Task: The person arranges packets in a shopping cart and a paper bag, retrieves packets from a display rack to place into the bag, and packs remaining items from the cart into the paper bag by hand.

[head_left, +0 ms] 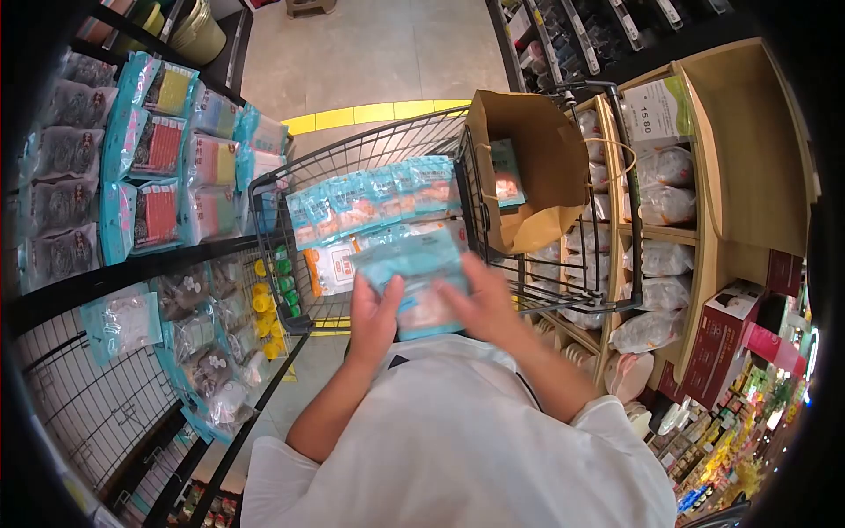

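A light-blue plastic packet point(414, 264) with a clear lower part is held in front of my body, over the near side of a shopping cart point(264, 251). My left hand point(377, 308) grips its left edge, thumb on top. On its right side is my right hand point(480, 299), slightly blurred, with the thumb over the packet's face and the fingers around the edge. What lies inside the packet is too blurred to name. Just beyond, a row of similar blue packets point(378, 198) stands in the cart. An orange-and-white packet point(332, 268) lies beside my left hand.
In the cart's right end is an open brown paper bag point(528, 167) holding a blue packet. Blue-edged packets point(158, 150) and bagged goods fill the left shelving. Wooden shelves with wrapped goods point(664, 207) and a price sign point(656, 110) stand at right. A yellow floor stripe point(374, 113) crosses beyond.
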The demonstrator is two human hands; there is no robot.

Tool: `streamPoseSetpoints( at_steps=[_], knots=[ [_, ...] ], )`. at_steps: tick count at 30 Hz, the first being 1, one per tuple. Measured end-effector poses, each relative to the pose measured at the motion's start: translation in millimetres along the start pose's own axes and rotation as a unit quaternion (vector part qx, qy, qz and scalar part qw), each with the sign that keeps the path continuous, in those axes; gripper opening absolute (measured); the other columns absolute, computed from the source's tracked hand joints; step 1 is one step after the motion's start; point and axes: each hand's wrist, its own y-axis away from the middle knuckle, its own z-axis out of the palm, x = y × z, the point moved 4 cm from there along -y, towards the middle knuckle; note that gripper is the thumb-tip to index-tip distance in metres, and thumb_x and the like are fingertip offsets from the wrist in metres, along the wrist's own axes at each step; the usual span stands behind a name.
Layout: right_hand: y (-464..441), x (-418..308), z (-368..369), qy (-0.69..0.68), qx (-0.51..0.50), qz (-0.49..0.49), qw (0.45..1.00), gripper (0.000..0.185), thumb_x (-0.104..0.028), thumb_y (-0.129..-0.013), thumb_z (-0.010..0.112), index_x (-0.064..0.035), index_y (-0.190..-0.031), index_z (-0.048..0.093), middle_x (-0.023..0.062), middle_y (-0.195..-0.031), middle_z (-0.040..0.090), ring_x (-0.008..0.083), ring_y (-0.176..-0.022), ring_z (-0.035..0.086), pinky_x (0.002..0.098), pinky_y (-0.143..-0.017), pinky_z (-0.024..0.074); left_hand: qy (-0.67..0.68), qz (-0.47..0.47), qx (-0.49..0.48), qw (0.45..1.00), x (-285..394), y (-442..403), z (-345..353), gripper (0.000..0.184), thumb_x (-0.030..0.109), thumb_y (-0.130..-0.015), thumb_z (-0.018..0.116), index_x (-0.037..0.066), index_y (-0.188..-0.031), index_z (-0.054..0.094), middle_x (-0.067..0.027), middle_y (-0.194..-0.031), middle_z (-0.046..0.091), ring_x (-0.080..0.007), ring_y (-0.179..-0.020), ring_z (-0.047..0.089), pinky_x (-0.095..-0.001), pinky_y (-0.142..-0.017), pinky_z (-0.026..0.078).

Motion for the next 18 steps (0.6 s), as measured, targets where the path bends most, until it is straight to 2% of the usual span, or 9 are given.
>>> streamPoseSetpoints(
  at_steps=[1,2,3,5,6,9,15,16,18],
  knots=[
    [-7,-2,-22,0.018,-0.001,-0.013,1.0,0.021,-0.015,-0.086,0.067,-0.0021,-0.1,0.059,0.0128,-0.082,0.063,0.0177,-0.069,0.061,0.0315,-0.061,0.0472,-0.019,-0.024,-0.026,0.999,-12,-5,-5,0.041,0.012,-0.09,0.062,0.001,-0.126,0.046,-0.0103,-0.114,0.06,-0.0217,-0.103,0.058,-0.0353,-0.092,0.046],
    [-14,-4,-48,0.063,0.084,-0.002,0.995,0.018,-0.016,-0.087,0.065,-0.0035,-0.098,0.058,0.0148,-0.078,0.063,0.0276,-0.067,0.062,0.0372,-0.059,0.0477,-0.036,-0.05,-0.052,0.997,-25,-6,-11,0.039,0.012,-0.091,0.061,0.0,-0.125,0.047,-0.0116,-0.111,0.061,-0.0243,-0.101,0.06,-0.0367,-0.091,0.046],
    [-22,-5,-74,0.107,0.166,0.007,0.98,0.016,-0.017,-0.088,0.063,-0.0049,-0.097,0.056,0.0167,-0.074,0.063,0.0375,-0.066,0.063,0.0429,-0.057,0.0483,-0.168,-0.031,-0.058,0.984,-31,-5,-17,0.035,0.013,-0.091,0.061,0.0,-0.121,0.049,-0.0128,-0.107,0.062,-0.0257,-0.098,0.061,-0.0374,-0.088,0.047],
    [-45,0,-122,0.215,0.279,-0.015,0.936,0.011,-0.015,-0.089,0.06,-0.0058,-0.092,0.054,0.019,-0.076,0.063,0.0397,-0.064,0.061,0.0461,-0.052,0.0442,-0.421,0.011,-0.065,0.905,-41,-5,-37,0.029,0.014,-0.09,0.061,-0.001,-0.114,0.054,-0.0152,-0.099,0.064,-0.0287,-0.09,0.063,-0.0388,-0.082,0.049],
    [-58,5,-139,0.283,0.26,-0.01,0.923,0.011,-0.014,-0.088,0.059,-0.0059,-0.093,0.054,0.0197,-0.077,0.064,0.0396,-0.066,0.062,0.0477,-0.054,0.0452,-0.519,0.107,-0.075,0.845,-56,-2,-54,0.029,0.017,-0.088,0.062,0.0,-0.111,0.056,-0.0181,-0.096,0.064,-0.032,-0.088,0.062,-0.0422,-0.081,0.047],
    [-97,36,-157,0.442,0.179,0.017,0.879,0.012,-0.011,-0.084,0.058,-0.0052,-0.094,0.054,0.0211,-0.08,0.065,0.0402,-0.073,0.064,0.0508,-0.061,0.0484,-0.682,0.021,-0.1,0.724,-113,16,-114,0.032,0.026,-0.087,0.061,0.003,-0.109,0.059,-0.0168,-0.098,0.064,-0.0344,-0.092,0.059,-0.0454,-0.087,0.043],
    [-176,139,-112,0.472,-0.013,0.121,0.873,0.021,-0.01,-0.083,0.05,-0.0057,-0.099,0.063,0.0223,-0.097,0.067,0.0396,-0.096,0.064,0.0504,-0.08,0.0519,-0.69,0.021,-0.026,0.723,-129,19,-131,0.031,0.031,-0.083,0.061,0.007,-0.102,0.063,-0.0131,-0.093,0.065,-0.0307,-0.091,0.06,-0.0435,-0.084,0.043],
    [-190,175,-104,0.423,-0.045,0.125,0.897,0.036,-0.012,-0.075,0.063,-0.0052,-0.11,0.062,0.0241,-0.1,0.065,0.0405,-0.099,0.061,0.048,-0.085,0.0499,-0.685,0.012,-0.016,0.728,-130,18,-131,0.03,0.03,-0.083,0.061,0.007,-0.102,0.062,-0.013,-0.093,0.065,-0.0306,-0.092,0.06,-0.0436,-0.084,0.043],
    [-205,220,-86,0.368,-0.08,0.134,0.917,0.03,-0.014,-0.073,0.066,-0.002,-0.101,0.066,0.0248,-0.101,0.065,0.038,-0.097,0.063,0.0446,-0.083,0.0501,-0.678,-0.005,0.002,0.735,-130,14,-131,0.03,0.029,-0.082,0.061,0.008,-0.103,0.062,-0.013,-0.094,0.065,-0.0304,-0.092,0.06,-0.0437,-0.084,0.044]
  ],
)
